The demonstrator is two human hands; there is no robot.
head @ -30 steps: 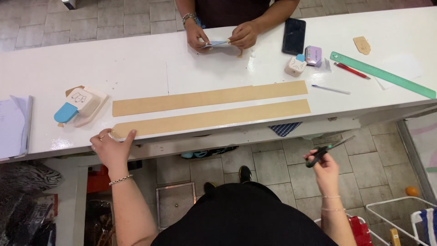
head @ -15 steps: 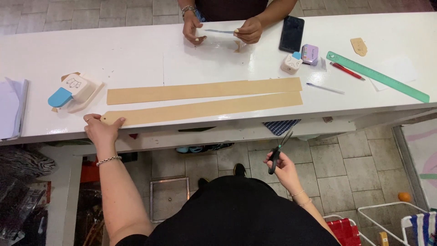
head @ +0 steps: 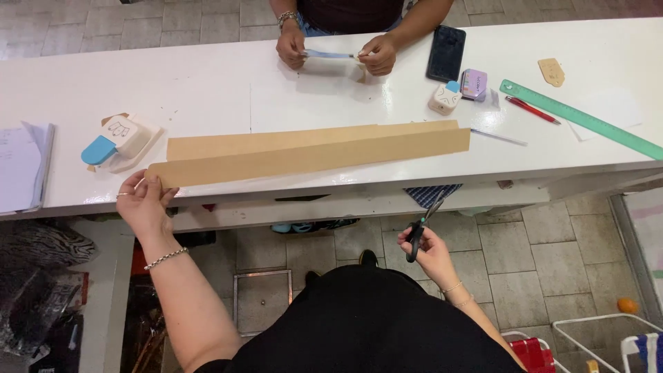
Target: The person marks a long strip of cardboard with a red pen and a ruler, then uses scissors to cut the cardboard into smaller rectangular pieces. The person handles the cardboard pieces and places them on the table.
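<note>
Black scissors [head: 423, 224] sit clenched in our right hand [head: 431, 250], below the table edge [head: 345, 200]. Our left hand [head: 143, 202] pinches the strip [head: 311, 157] at its left end — it runs left to right, blades nearest its right half.

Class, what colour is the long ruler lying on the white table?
Green; the long ruler shows best in the head view.
</note>
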